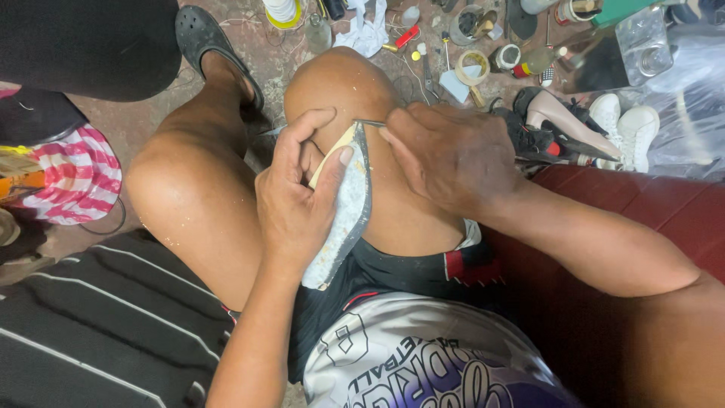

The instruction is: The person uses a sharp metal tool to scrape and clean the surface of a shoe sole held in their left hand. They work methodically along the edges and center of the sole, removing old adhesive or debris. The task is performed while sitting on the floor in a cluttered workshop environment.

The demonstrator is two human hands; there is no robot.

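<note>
Left hand grip clasps a shoe sole propped on edge against the knee; right hand pinches a thin metal tool at the sole's tip. Scraping appears underway; the next stroke needs a steady sole.

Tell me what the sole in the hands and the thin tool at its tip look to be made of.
Shoe sole: apparently rubber or foam, dark at the edge, its face coated with a chalky, crusty white layer, probably dried glue. The left hand grips it against the knee. Thin tool: grey and slightly shiny, likely metal; only a short piece shows beyond the right hand.
</note>
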